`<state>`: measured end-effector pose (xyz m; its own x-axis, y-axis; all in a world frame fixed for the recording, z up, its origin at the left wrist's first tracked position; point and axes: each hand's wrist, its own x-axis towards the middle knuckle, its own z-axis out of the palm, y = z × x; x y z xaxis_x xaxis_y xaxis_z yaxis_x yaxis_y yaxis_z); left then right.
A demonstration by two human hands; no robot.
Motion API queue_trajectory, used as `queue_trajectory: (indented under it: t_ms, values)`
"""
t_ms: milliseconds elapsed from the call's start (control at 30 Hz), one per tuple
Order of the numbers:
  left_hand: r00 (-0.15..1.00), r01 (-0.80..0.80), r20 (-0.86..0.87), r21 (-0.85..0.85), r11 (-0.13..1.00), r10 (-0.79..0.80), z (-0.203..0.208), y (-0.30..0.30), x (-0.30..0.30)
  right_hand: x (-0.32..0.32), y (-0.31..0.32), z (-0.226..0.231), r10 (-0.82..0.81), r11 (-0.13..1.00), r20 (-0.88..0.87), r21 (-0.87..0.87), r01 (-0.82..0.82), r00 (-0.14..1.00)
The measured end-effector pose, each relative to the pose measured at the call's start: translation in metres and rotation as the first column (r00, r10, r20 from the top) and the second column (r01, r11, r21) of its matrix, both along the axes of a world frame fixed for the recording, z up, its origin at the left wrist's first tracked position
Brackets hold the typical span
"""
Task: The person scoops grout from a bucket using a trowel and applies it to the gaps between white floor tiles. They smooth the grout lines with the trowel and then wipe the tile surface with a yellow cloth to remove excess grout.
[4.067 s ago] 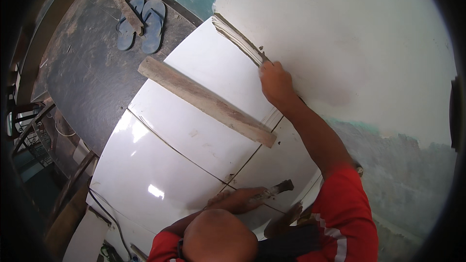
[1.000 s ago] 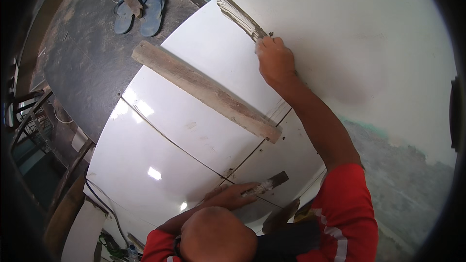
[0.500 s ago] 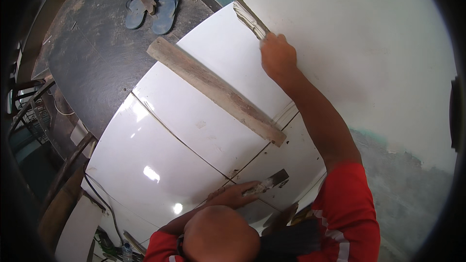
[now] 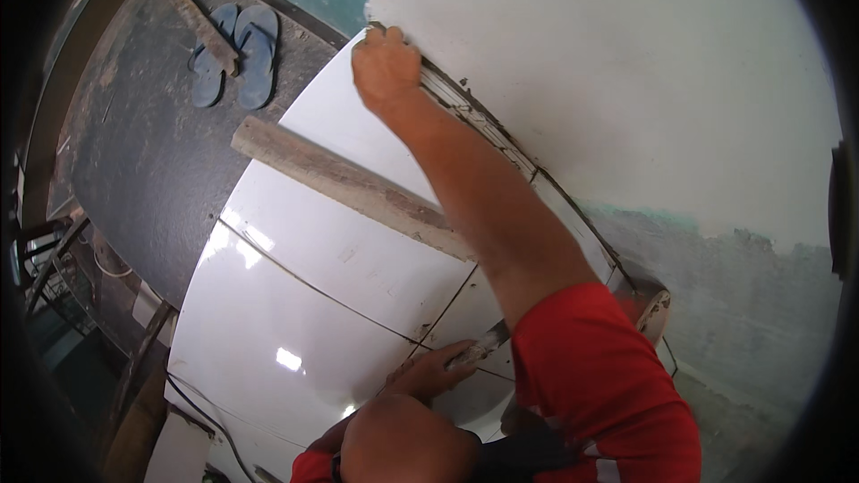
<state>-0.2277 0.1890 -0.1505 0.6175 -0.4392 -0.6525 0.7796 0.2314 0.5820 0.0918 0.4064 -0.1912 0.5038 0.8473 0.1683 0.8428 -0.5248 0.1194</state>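
Observation:
White glossy tiles [image 4: 295, 304] spread below me, with dark joints between them. My right hand [image 4: 386, 70] is at the far corner of the tiles, beside the pale wall. Its fingers are bent and closed over the edge; what they hold, if anything, is hidden. Along that wall runs a narrow strip of ridged pale mortar [image 4: 479, 118], partly behind my right forearm. Nearer to me, my left hand [image 4: 434, 371] is closed around the handle of a scraper [image 4: 472, 354], low over the tiles. My red right sleeve covers the end of its blade.
A rough wooden beam [image 4: 349, 188] lies across the tiles. Blue flip-flops [image 4: 258, 58] and a piece of wood [image 4: 192, 13] lie on the dark surface beyond. The pale wall [image 4: 626, 80] bounds the right side. A dark cable [image 4: 210, 416] trails at the lower left.
My right hand has moved along the wall to the far corner, uncovering mortar behind it. My right sleeve now hides the scraper's blade end. The whole view has shifted.

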Motion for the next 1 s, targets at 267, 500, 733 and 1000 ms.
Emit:
queue_trajectory:
  t_ms: [267,500,733,1000]
  values:
    - [0.997,-0.047,0.070,0.113,0.992,0.040,-0.019,-0.023,-0.014,0.013,-0.143,0.002,-0.065,0.993,-0.037,-0.102,0.060,0.997]
    - [0.988,-0.054,0.154,0.215,0.975,0.020,-0.021,-0.031,-0.017,0.023,-0.337,0.023,-0.076,0.995,-0.159,-0.078,0.064,0.984]
    - [0.891,-0.452,-0.039,0.033,0.891,0.453,-0.003,-0.014,-0.003,-0.021,-0.373,0.095,-0.184,0.800,-0.900,0.097,0.592,0.396]
    - [0.829,-0.559,0.011,-0.009,0.829,0.559,0.031,-0.013,0.034,-0.065,-0.378,0.121,0.061,0.777,-0.922,0.284,0.561,0.382]
